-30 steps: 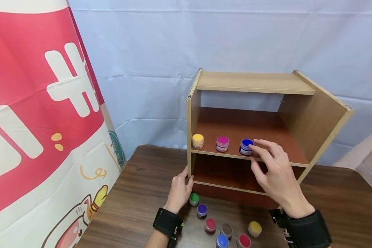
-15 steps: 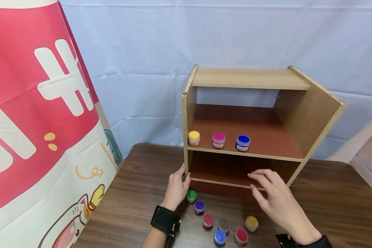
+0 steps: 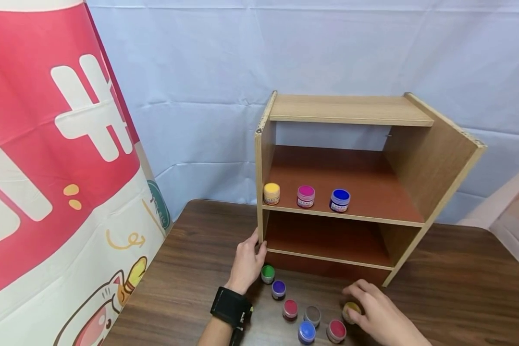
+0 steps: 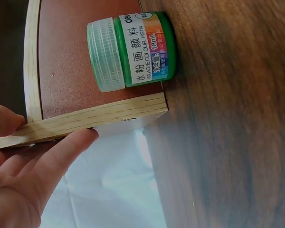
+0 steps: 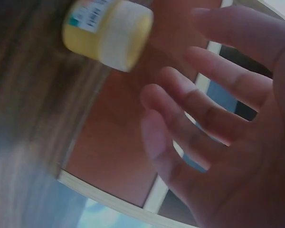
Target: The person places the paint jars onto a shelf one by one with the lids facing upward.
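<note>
Your left hand [image 3: 247,262] pinches the front edge of the left side panel [image 3: 259,187] low down, thumb on the inner face, fingers on the outer one. That panel belongs to the wooden shelf unit [image 3: 350,109], standing on the dark wood table [image 3: 177,283]. Your right hand [image 3: 378,312] is at the yellow jar [image 5: 107,35], which sits on the table in front of the unit's right part; fingers spread and loosely bent, nothing gripped, and the right wrist view, a bit blurred, has a gap between fingertips and jar. Nearest your left hand is the green jar [image 4: 142,50], upright on the table just in front of the unit's base, label reading "GOUACHE COLOUR". From there toward you and rightward: purple jar [image 3: 278,290], pinkish-red jar [image 3: 290,310], grey-brown jar [image 3: 313,316], lighter blue jar [image 3: 306,332] just in front of that one, then red jar [image 3: 337,331], near the yellow one. Upper shelf, along the front edge, left to right, all upright and apart: orange-yellow jar [image 3: 271,193], magenta jar [image 3: 305,196], dark blue jar [image 3: 339,200]. Light blue cloth [image 3: 199,72] behind, red-and-white banner [image 3: 69,144] at left.
</note>
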The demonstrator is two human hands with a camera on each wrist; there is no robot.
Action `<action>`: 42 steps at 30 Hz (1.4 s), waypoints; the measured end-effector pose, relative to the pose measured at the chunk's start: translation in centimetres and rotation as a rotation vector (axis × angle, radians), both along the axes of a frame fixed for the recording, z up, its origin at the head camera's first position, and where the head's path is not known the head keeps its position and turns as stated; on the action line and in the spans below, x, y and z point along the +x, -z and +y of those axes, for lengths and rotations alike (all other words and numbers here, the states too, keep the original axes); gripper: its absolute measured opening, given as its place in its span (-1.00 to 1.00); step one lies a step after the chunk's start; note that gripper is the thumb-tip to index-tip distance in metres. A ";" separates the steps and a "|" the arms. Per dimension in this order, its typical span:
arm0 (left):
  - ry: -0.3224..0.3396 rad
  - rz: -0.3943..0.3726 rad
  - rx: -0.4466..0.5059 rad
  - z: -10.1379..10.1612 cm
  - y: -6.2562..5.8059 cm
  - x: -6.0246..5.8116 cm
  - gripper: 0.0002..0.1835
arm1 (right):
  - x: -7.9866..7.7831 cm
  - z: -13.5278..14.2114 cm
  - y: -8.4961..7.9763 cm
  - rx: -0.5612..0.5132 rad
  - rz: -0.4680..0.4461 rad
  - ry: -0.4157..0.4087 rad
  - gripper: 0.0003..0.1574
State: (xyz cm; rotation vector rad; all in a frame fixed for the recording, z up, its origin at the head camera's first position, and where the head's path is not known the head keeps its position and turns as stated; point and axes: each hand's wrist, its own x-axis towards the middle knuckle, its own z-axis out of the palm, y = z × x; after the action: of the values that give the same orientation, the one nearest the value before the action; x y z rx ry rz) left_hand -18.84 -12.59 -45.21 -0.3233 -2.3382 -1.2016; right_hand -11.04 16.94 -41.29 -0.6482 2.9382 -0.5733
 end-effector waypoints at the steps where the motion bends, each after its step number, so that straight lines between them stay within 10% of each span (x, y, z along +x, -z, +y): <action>1: 0.000 0.002 -0.001 0.0 0.0 0.0 -0.52 | 0.0 0.0 0.3 0.001 -0.027 0.002 -0.71; 42: -0.005 -0.027 -0.004 0.1 -0.1 0.2 -0.51 | -0.3 0.5 2.4 0.001 -0.100 -0.066 -0.72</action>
State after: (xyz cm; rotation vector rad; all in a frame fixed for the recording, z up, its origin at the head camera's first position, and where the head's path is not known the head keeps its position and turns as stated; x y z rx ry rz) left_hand -18.67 -12.45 -45.12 -0.3043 -2.3628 -1.2064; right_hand -11.35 17.41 -43.74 -0.6928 2.8131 -0.5794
